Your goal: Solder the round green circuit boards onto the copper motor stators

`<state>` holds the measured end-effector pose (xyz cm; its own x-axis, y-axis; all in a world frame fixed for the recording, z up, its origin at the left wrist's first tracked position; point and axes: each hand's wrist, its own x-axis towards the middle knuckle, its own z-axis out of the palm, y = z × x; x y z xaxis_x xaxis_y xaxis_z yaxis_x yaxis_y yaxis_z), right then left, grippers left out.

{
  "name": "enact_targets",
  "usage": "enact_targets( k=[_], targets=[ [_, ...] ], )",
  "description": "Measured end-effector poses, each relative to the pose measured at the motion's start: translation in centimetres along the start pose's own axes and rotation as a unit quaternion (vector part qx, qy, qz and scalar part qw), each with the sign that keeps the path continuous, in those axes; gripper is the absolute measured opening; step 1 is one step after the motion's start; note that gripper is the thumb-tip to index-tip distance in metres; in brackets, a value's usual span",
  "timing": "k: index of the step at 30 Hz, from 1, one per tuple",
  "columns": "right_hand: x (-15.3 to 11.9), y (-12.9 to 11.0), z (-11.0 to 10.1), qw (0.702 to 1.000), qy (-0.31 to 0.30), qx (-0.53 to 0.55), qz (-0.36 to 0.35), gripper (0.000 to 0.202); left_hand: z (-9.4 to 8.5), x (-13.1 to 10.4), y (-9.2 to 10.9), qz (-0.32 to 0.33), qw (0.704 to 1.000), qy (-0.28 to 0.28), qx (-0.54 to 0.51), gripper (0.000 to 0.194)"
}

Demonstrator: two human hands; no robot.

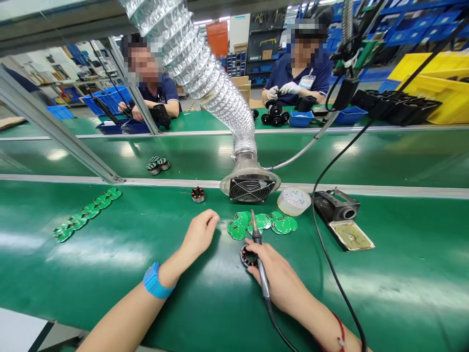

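My right hand holds a soldering iron, its tip pointing away from me over green circuit boards. The thumb and fingers of that hand are also on a round motor stator with orange windings. My left hand is closed just above the table, to the left of the boards; its fingertips are curled, and whether anything small is between them is hidden. Another stator sits beyond my left hand. A roll of clear tape lies behind the boards.
A fume fan hangs from a silver duct at the centre. An iron stand with a sponge tray is on the right, near a black cable. Overlapping boards form a row at left. Two people work across the bench.
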<state>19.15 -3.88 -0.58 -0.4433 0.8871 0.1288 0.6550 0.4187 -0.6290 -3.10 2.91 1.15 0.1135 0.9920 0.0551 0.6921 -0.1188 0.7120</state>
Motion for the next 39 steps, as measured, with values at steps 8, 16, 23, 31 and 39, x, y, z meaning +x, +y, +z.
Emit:
enact_targets(
  k=[8, 16, 23, 31, 39],
  targets=[
    [-0.1, 2.0, -1.0, 0.994, 0.103, 0.029, -0.014, 0.046, 2.8, 1.7, 0.8, 0.099, 0.973, -0.147, 0.149, 0.029],
    [-0.3, 1.1, -1.8, 0.983, 0.179, 0.026, -0.022, 0.036, 2.4, 2.0, 0.6, 0.148, 0.963, -0.154, 0.166, 0.029],
    [-0.5, 0.9, -1.8, 0.979, 0.196, 0.041, -0.037, 0.035, 1.4, 2.3, 1.0, 0.105, 0.982, -0.152, 0.025, 0.015],
    [-0.3, 0.4, -0.8, 0.975, 0.211, 0.073, -0.02, 0.041, 1.5, 0.7, 4.0, -0.068, 0.926, -0.081, -0.364, 0.035],
    [-0.5, -1.1, 0.5, 0.955, 0.292, 0.014, -0.054, 0.046, 3.1, -2.7, 6.6, -0.123, 0.87, -0.14, -0.458, 0.042]
  ],
)
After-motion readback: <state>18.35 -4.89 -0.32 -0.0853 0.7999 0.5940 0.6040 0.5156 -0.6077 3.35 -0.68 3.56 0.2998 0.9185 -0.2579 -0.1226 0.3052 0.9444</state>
